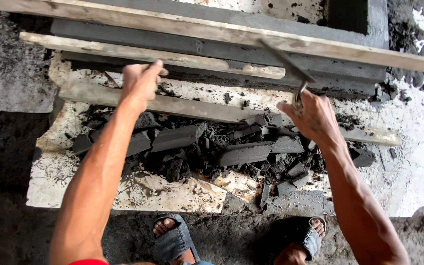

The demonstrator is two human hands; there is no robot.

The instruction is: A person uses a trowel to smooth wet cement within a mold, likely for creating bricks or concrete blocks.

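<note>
My left hand (141,81) is closed around the near edge of a pale wooden plank (123,50) that lies against a long dark grey cast block (212,49). My right hand (312,115) grips the metal handle of a trowel (290,64), whose thin blade angles up to the left over the block and the upper plank (320,46). Below both hands lies a heap of broken dark grey slab pieces and wet crumbs (222,149). A third plank (182,105) rests flat between the heap and the block.
The rubble sits on a stained white sheet (163,194) on dark ground. My two feet in grey sandals (172,240) stand at the sheet's near edge. More dark clumps are scattered at the upper right (408,39).
</note>
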